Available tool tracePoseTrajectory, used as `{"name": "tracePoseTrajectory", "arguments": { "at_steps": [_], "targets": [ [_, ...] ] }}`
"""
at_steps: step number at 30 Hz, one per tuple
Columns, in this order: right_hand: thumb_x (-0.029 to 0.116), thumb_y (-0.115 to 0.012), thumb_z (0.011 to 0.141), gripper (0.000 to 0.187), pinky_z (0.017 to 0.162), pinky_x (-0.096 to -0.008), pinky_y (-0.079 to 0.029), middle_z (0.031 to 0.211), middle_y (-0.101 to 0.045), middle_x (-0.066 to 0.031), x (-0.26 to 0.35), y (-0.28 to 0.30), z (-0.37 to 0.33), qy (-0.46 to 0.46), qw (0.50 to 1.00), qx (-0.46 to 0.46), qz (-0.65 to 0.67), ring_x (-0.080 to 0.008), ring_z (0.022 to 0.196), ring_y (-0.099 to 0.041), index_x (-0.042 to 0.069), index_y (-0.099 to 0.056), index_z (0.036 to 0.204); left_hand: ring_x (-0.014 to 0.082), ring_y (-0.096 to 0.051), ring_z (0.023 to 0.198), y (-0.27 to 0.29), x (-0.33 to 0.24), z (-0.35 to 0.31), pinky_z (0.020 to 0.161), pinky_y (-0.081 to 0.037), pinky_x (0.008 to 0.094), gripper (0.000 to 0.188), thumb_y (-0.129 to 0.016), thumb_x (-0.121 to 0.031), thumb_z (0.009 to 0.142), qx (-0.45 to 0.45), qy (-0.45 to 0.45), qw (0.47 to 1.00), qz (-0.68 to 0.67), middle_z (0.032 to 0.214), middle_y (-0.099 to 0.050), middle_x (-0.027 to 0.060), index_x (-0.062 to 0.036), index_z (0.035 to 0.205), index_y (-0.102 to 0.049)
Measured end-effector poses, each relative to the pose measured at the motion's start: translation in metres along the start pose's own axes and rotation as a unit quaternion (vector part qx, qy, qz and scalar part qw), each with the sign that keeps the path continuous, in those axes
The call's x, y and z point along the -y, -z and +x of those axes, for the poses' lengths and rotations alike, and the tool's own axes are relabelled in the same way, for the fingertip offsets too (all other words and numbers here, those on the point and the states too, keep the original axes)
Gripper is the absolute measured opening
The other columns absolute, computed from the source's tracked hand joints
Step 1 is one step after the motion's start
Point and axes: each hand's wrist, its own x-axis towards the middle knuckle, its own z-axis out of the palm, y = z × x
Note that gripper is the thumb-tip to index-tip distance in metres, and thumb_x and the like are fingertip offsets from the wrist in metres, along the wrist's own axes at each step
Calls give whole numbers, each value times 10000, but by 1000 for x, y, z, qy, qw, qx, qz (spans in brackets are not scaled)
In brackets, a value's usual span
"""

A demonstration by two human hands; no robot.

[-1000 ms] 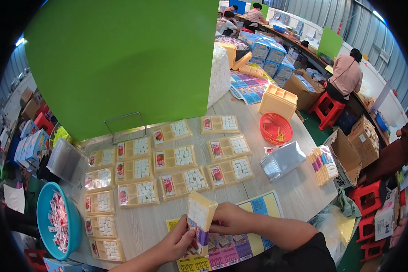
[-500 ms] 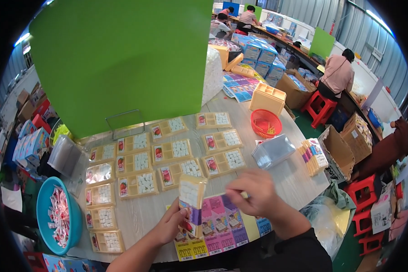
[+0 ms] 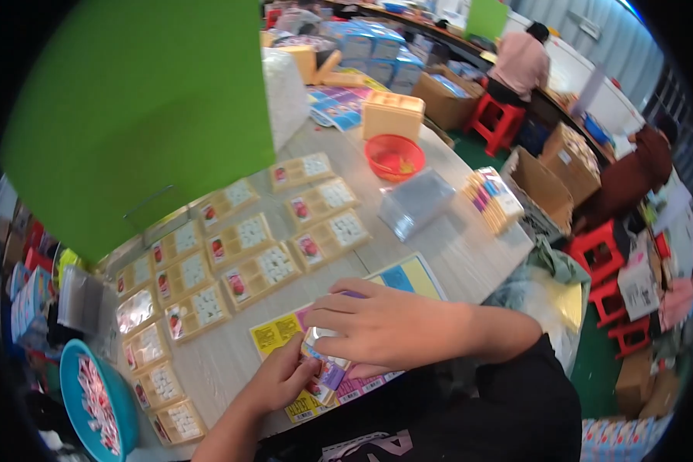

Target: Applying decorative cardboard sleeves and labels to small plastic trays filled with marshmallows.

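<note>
Close to my body, my left hand [image 3: 281, 377] is closed round the lower end of a small tray pack [image 3: 329, 376] with a purple label band. My right hand [image 3: 393, 323] reaches across its upper end with bent fingers, gripping it from above and hiding much of it. Anything small between the right fingers is hidden. Beneath both hands lies a printed sheet [image 3: 273, 333] in yellow, pink and blue panels. Left of them, several pale yellow trays [image 3: 263, 273] stand in rows, each with white pieces and a red-fruit packet.
A turquoise basin [image 3: 68, 393] of small packets stands at the left. Beyond the trays rises a green panel [image 3: 138, 115]. At the right are a red basket [image 3: 393, 158], a clear plastic box [image 3: 416, 204] and stacked packs [image 3: 493, 200]. Other people work farther off.
My right hand has come left and down onto the tray pack, which was upright in my left hand and is now lower and partly covered. The view has swung to the right.
</note>
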Motion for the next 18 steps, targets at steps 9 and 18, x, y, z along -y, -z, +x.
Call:
{"name": "tracePoseTrajectory", "arguments": {
  "at_steps": [9,18],
  "targets": [
    [280,-789,740,496,1014,-435,-405,1197,-583,-143,10,-13,-29,-49,994,70,72,-319,1183,-539,36,-545,1097,161,-668,718,-7,0,4,665,-520,316,345,-558,-210,938,44,-36,992,111,903,-682,95,-7,1207,-490],
    [234,-784,732,411,961,-393,-449,1143,-586,-144,-33,43,-163,-388,899,-199,39,-297,1099,-576,58,-577,1040,158,-586,795,7,-1,-1,717,-466,284,371,-598,-296,947,-9,-78,987,137,877,-602,73,-11,1182,-561]
  ]
}}
